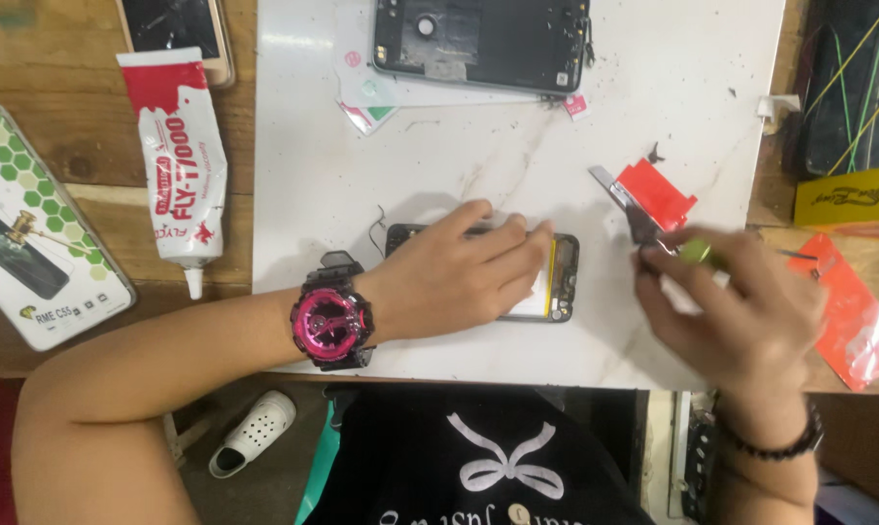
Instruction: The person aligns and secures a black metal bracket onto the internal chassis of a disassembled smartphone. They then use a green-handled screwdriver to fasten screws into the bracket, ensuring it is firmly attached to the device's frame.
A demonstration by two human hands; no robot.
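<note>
My left hand (468, 270) lies flat on an opened phone (563, 277) on the white marble slab (439, 165), fingers spread over it and pressing it down. A pink and black wristwatch (330, 324) is on that wrist. My right hand (741, 301) is blurred, to the right of the phone, and grips a small tool with a green handle (697, 253). Just above that hand lie a metal blade tool (626, 206) and a red plastic piece (659, 192).
A dark phone back housing (483, 44) lies at the slab's far edge on clear film. A red and white glue tube (179, 160) and a screen-protector box (36, 233) lie on the wooden bench at left. Red packet (862, 316) at right.
</note>
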